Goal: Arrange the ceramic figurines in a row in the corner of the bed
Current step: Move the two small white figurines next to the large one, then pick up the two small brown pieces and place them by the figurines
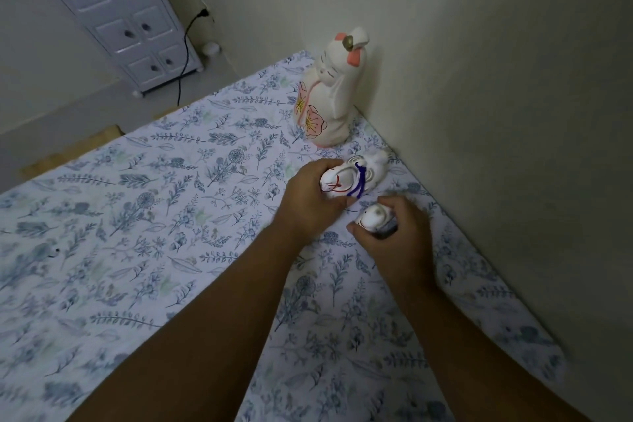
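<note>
A white figurine with red and blue cord (349, 180) is gripped by the left hand (310, 200), a smaller round figurine (371, 217) is clasped in the right hand (397, 233), and beyond both a tall pink-bowed figurine (329, 92) is stood upright in the corner of the floral bed sheet (154, 216).

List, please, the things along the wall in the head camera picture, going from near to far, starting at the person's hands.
right hand closed on a small white figurine → left hand holding a white figurine with a blue cord → tall white figurine with pink flowers standing upright by the wall → white drawer cabinet on the floor beyond the bed.
</note>
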The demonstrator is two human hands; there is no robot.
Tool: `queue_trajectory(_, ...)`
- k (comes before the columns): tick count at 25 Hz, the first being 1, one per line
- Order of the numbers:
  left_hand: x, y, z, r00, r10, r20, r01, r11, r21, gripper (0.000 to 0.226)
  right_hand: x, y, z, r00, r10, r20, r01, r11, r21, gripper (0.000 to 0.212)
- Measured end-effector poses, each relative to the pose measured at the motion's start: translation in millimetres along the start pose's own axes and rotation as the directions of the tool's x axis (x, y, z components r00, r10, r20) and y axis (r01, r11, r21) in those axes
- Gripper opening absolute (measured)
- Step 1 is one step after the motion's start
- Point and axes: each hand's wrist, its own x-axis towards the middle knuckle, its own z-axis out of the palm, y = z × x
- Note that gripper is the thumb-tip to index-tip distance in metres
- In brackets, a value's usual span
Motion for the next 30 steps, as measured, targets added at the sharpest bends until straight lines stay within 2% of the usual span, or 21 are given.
queue_trajectory(6, -4, 2, -1, 1.0, -0.02, 0.0, 0.02, 1.0, 0.016, 0.051, -14, -2, -1, 1.0, 0.01, -0.011, -0.01, 1.0, -0.015, 0.058)
queue_trajectory(11, -36, 15, -16, 0.991, -0.133, -0.001, 0.131, 0.98, -0.153, 0.06, -19, -12, -11, 0.996, 0.065, 0.068, -0.063, 0.998, -0.023, 0.072)
queue_trajectory(15, -106, 15, -51, 0.974, -0.204, -0.095, 0.198, 0.978, -0.068, 0.061, -49, -42, -21, 0.994, -0.07, 0.086, 0.082, 0.985, -0.152, 0.08)
queue_trajectory(17, -158, 3, -75, 0.96, -0.236, -0.15, 0.235, 0.972, -0.023, 0.063, -76, -70, -14, 0.973, -0.161, 0.163, 0.191, 0.962, -0.193, 0.078)
queue_trajectory(21, -277, -26, -129, 0.904, -0.305, -0.298, 0.347, 0.933, 0.097, 0.066, -155, -130, 26, 0.858, -0.316, 0.406, 0.421, 0.885, -0.2, 0.071)
queue_trajectory(23, -335, -38, -155, 0.87, -0.329, -0.367, 0.397, 0.909, 0.125, 0.068, -200, -156, 52, 0.764, -0.398, 0.508, 0.531, 0.835, -0.144, 0.067)
queue_trajectory(25, -385, -47, -178, 0.839, -0.348, -0.418, 0.435, 0.891, 0.129, 0.069, -245, -177, 77, 0.64, -0.482, 0.598, 0.644, 0.762, -0.076, 0.065)
queue_trajectory(27, -430, -58, -196, 0.812, -0.398, -0.427, 0.474, 0.876, 0.085, 0.07, -288, -193, 98, 0.527, -0.525, 0.669, 0.717, 0.696, -0.019, 0.068)
queue_trajectory(30, -474, -84, -208, 0.778, -0.517, -0.358, 0.549, 0.836, -0.015, 0.076, -328, -205, 119, 0.455, -0.496, 0.74, 0.73, 0.683, 0.008, 0.075)
